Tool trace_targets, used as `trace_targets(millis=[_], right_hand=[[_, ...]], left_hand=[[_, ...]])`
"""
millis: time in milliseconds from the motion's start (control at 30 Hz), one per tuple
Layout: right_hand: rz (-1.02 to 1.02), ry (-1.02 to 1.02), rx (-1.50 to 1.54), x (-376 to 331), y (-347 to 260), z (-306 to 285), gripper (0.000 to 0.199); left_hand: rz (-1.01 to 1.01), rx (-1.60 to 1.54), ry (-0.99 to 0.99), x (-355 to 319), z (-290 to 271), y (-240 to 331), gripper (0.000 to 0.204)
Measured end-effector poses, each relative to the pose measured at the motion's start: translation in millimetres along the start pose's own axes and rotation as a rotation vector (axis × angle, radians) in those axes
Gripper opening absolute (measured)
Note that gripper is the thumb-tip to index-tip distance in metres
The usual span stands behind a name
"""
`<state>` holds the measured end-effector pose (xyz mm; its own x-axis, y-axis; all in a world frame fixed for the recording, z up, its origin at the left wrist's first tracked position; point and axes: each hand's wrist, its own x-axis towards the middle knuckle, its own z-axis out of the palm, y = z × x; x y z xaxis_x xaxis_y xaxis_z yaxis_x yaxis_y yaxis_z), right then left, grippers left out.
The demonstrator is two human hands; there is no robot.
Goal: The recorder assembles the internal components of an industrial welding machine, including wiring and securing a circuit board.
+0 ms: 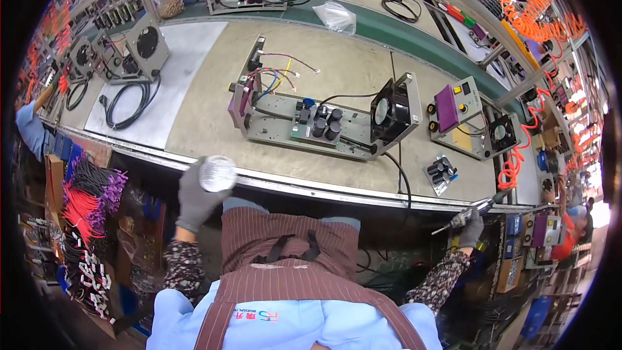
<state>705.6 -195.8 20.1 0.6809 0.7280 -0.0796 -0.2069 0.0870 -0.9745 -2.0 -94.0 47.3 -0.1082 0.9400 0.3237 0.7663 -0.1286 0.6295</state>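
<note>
My left hand [196, 202], in a grey glove, is closed on a round silvery dish [218, 174] near the bench's front edge; its contents cannot be made out. At the right, below the edge, my gloved right hand [472, 229] grips a screwdriver tool [478, 208], its thin bit pointing left. Between the hands, on the bench, lies an open metal chassis [278, 131] with a purple end panel and loose coloured wires. Its circuit board [319, 126] carries black capacitors, and a black fan [390, 113] stands at its right end. A loose circuit board [441, 174] lies closer to my right hand.
Another unit with a purple panel [447, 110] stands right of the chassis, near an orange coiled hose [512, 167]. Back left are a fan unit [139, 48] and black cable [123, 107]. Wire bundles [87, 204] hang at lower left. A co-worker's blue sleeve [31, 126] shows far left.
</note>
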Motion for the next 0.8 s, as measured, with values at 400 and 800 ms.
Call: trace_targets(millis=[400, 800], right_hand=[[-0.193, -1.305, 0.82, -146.0, -67.3, 304.2, 0.037], [-0.36, -0.786, -0.155, -173.0, 12.8, 384.9, 0.037]], left_hand=[[0.343, -0.222, -0.216, 0.6, 139.1, 85.9, 0.08], [0.339, -0.071, -0.214, 5.7, 176.0, 90.9, 0.079]])
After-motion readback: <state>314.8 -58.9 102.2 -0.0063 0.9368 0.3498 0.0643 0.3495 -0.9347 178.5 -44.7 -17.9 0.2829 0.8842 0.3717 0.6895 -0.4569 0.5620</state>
